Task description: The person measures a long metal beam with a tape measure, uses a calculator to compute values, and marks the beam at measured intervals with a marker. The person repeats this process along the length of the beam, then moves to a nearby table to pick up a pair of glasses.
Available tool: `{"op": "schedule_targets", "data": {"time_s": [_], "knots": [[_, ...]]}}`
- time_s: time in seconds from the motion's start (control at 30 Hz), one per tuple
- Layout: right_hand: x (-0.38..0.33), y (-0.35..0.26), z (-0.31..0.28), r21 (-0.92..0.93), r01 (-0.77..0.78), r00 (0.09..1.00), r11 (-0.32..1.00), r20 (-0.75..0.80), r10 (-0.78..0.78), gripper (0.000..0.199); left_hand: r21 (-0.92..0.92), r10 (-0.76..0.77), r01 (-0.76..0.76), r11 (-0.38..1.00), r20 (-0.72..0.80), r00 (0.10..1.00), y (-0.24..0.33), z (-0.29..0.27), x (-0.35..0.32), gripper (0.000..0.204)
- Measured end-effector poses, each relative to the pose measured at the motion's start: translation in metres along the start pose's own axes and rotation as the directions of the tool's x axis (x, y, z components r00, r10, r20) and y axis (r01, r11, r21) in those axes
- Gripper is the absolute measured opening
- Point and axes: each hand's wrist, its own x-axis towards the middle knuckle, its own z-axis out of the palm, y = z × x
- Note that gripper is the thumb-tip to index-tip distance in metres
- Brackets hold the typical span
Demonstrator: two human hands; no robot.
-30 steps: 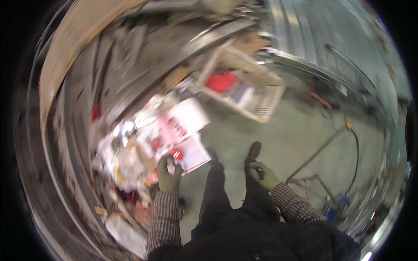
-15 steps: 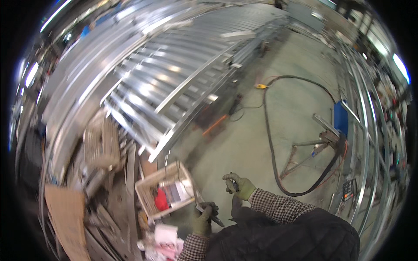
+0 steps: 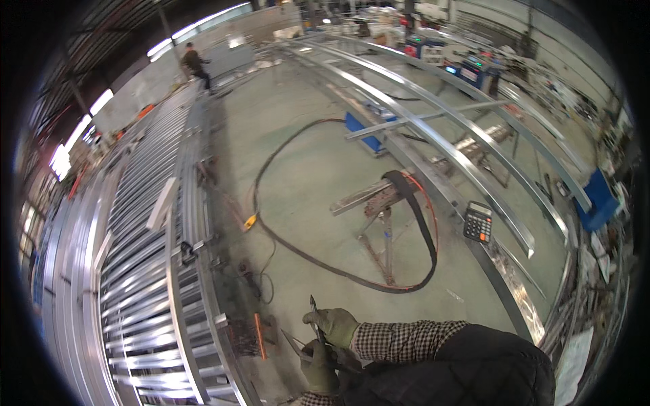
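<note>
My right hand (image 3: 340, 326), in a grey-green work glove, is closed around a slim dark pen-like thing whose pointed end (image 3: 313, 306) sticks up past the fingers. Just below and to its left, my left hand (image 3: 318, 371), gloved alike, grips a thin grey pointed tool (image 3: 292, 343); its exact kind is unclear. The two hands are close together at the bottom of the view, above the floor. Where the fingers overlap, part of what they hold is hidden.
A rack of shiny metal profiles (image 3: 145, 298) runs along the left. A thick black hose (image 3: 298, 257) loops over the floor (image 3: 318, 216) around a metal stand (image 3: 382, 247). At right, a calculator (image 3: 478, 223) rests among long metal bars (image 3: 440, 145). Another person (image 3: 196, 68) is far left.
My view has swung to the right and up; the crate and cardboard have left it, while the calculator and long bars have moved inward. My hands have come closer together, each still holding its thing.
</note>
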Motion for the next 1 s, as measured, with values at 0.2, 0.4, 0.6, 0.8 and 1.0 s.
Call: {"op": "schedule_targets", "data": {"time_s": [0.2,0.4,0.6,0.8,1.0], "knots": [[0.038,0.020,-0.023,-0.159,-0.297,0.939,0.942,-0.228,0.257,0.030,0.133,0.002,-0.033,0.991,0.222,0.975,0.028,0.026,0.083,0.024],[0.075,0.030,-0.045,-0.002,-0.399,0.842,0.917,-0.397,0.366,0.028,0.314,-0.105,-0.012,0.950,0.354,0.929,0.083,0.060,0.150,0.025],[0.143,0.031,-0.087,0.182,-0.248,0.821,0.951,-0.482,0.306,0.036,0.219,-0.061,-0.012,0.976,0.324,0.944,0.136,0.094,0.244,0.025],[0.257,0.025,-0.150,0.151,-0.010,0.939,0.988,-0.337,0.061,0.040,0.069,0.101,-0.136,0.988,0.373,0.922,0.213,0.120,0.329,0.028],[0.373,0.051,-0.161,0.295,0.083,0.943,0.952,-0.332,0.021,0.037,-0.052,0.042,-0.023,0.998,0.388,0.921,0.264,0.138,0.410,0.033]]}}
